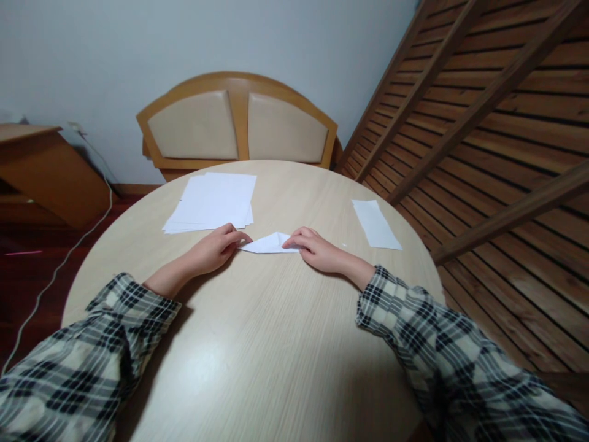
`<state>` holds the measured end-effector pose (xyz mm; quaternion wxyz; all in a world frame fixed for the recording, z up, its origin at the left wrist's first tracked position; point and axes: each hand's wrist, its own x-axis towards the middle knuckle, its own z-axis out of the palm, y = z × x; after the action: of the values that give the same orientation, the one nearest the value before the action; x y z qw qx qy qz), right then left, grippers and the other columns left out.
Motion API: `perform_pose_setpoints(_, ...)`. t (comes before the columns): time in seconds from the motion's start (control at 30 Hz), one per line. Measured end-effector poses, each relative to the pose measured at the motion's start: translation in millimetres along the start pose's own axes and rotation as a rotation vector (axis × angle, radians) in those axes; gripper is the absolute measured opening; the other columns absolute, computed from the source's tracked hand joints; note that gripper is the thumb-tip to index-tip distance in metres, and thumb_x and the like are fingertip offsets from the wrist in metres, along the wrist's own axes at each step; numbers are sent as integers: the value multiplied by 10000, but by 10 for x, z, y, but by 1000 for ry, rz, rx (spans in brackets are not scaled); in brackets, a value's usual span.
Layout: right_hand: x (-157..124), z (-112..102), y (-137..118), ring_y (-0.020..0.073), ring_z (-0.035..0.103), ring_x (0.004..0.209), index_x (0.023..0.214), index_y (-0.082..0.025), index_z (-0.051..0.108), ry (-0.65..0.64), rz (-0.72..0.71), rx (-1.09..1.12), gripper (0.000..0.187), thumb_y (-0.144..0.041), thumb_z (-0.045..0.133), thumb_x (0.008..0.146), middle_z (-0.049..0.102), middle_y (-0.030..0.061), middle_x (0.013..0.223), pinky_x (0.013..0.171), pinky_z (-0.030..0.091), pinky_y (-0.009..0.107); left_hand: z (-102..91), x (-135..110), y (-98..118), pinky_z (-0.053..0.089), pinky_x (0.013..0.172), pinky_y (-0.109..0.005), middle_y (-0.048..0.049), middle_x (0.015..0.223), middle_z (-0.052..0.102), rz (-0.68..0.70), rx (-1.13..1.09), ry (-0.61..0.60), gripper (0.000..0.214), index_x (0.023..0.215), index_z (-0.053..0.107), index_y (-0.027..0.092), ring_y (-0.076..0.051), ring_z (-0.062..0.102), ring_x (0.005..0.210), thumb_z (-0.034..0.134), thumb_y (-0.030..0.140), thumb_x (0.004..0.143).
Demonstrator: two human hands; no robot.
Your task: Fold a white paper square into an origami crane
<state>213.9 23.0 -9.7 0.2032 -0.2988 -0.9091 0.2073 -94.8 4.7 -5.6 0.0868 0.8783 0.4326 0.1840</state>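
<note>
My left hand lies on the round, pale wood-grain surface, curled loosely. Its thumb and forefinger are closed on the left point of a small folded piece of white paper. My right hand comes in from the other side. Its fingers are bent and their tips rest on the right end of the same paper. Whether that hand grips the edge or only presses it flat, I cannot tell, as my thumb is hidden under the fingers.

The folded paper lies flat between my two hands, a little beyond the middle of the surface, and has a low, pointed, roughly triangular shape. Both my forearms rest on the surface in black-and-cream plaid sleeves.

Just beyond my left hand sits a loose stack of white sheets, slightly fanned, its near edge close to my knuckles but not touching them. Well off to the right, near the rim, lies a single narrow strip of white paper, apart from everything else.

Across from me a wooden chair with two beige padded back panels is pushed up to the far rim. To the right rises a slatted wooden structure, and a white cable trails over the dark floor on the left.
</note>
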Motion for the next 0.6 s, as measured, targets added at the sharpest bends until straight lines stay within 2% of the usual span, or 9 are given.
perform_pose_setpoints(0.1,9,0,-20,197,509,1096,1131,-175,669,15,-2,-9,470,46,420,799,558,97,1113,1020,413,385,-15,43,114,479,811,-374,-87,987,559,-40,108,142,308,1062,642,174,-224,540,909,474,59,831)
perform_pose_setpoints(0.17,11,2,-40,200,514,1092,1130,-180,680,25,-3,-32,461,35,435,802,564,98,1119,1013,418,391,4,69,271,478,833,-399,-102,1004,578,-24,157,219,301,1041,647,159,-243,539,937,468,46,828)
perform_pose_setpoints(0.27,12,9,-81,209,517,1086,1133,-205,686,47,-5,-96,430,-5,458,829,573,90,1118,1002,423,406,112,80,613,488,830,-397,-113,1034,615,55,200,163,335,1113,641,139,-243,549,928,441,36,866)
perform_pose_setpoints(0.4,18,-4,-151,205,547,1043,1139,-194,690,49,13,-125,373,-57,467,873,595,93,1073,960,444,379,317,51,1023,491,882,-459,-149,1158,628,38,263,65,316,1213,602,109,-296,544,1042,470,275,979)
perform_pose_setpoints(0.47,26,-27,-177,198,575,971,1121,-181,700,35,35,-107,347,-70,469,887,618,90,1006,902,466,356,385,37,1104,474,936,-494,-178,1301,575,5,289,77,437,1340,514,86,-327,511,1144,475,337,984)
perform_pose_setpoints(0.6,50,-73,-145,185,606,939,1092,-181,701,76,62,-39,294,-88,494,904,690,79,1004,884,466,351,416,33,1059,437,1019,-501,-180,1337,556,-6,255,41,483,1375,494,91,-327,480,1222,449,384,993)
